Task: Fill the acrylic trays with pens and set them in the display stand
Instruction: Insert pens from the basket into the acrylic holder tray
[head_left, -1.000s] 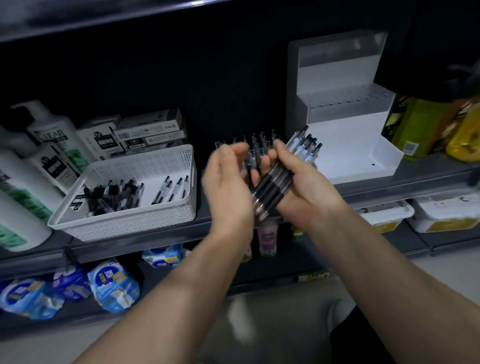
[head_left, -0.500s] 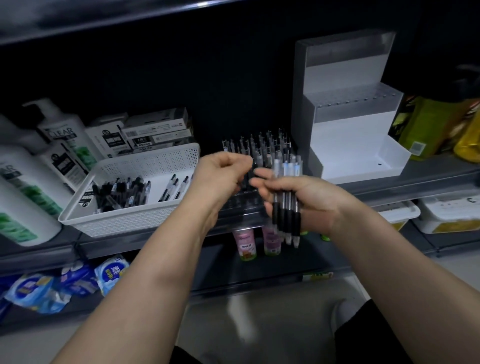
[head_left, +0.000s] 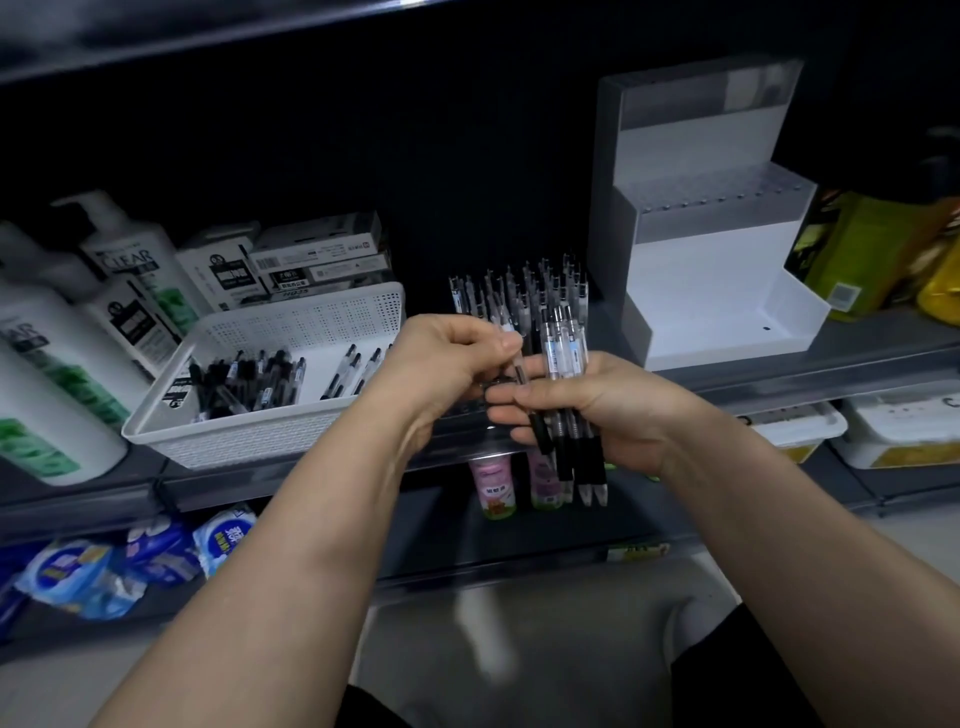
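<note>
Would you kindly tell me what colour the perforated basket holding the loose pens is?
The basket is white, best seen in the head view.

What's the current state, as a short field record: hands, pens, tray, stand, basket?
left hand: pinches single pen
right hand: grips pen bundle, tips down
acrylic tray: on shelf, partly filled with upright pens
display stand: right of tray, no pens in it
basket: left of hands, loose pens inside

9 o'clock: basket (head_left: 311, 322) wall, just beside my left hand (head_left: 447, 358).
12: tray pens (head_left: 524, 288), upright, close behind my fingers (head_left: 470, 332).
2: stand (head_left: 696, 312), bottom step open from above.
Between my hands: no gap, pen (head_left: 518, 370) meets bundle (head_left: 563, 353) in my right hand (head_left: 602, 410).
6: open toward me.
</note>
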